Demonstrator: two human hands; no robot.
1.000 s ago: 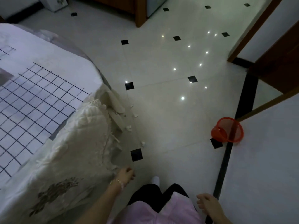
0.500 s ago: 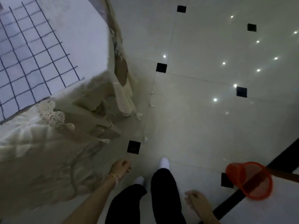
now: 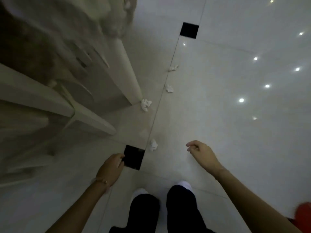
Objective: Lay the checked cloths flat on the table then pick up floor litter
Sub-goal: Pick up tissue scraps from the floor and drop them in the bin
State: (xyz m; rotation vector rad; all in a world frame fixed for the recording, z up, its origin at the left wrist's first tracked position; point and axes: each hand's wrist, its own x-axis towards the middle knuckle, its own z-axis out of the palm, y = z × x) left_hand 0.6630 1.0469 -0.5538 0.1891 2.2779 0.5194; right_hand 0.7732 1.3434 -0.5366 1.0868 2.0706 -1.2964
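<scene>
1. Looking down, the person sees the floor (image 3: 218, 115) with four white paper balls on it.
2. No ball is picked up yet, so the litter part is only starting.
3. Nearest ball (image 3: 153, 145) lies at 12 o'clock from the feet, between both hands and just beside a black tile (image 3: 133, 157).
4. Second ball (image 3: 146, 104) sits at 11 o'clock from the nearest ball, touching a table leg (image 3: 127, 73).
5. Third ball (image 3: 169, 88) and fourth ball (image 3: 173, 68) lie farther off at 12 o'clock.
6. Left hand (image 3: 111, 169) has a loose, half-curled grip and holds nothing.
7. Right hand (image 3: 202, 153) has a narrow grip, fingers bent, empty, at 3 o'clock from the nearest ball.
8. Checked cloths are out of view, so I cannot tell if they lie flat.
9. Something red (image 3: 303, 214) peeks in at 4 o'clock.
</scene>
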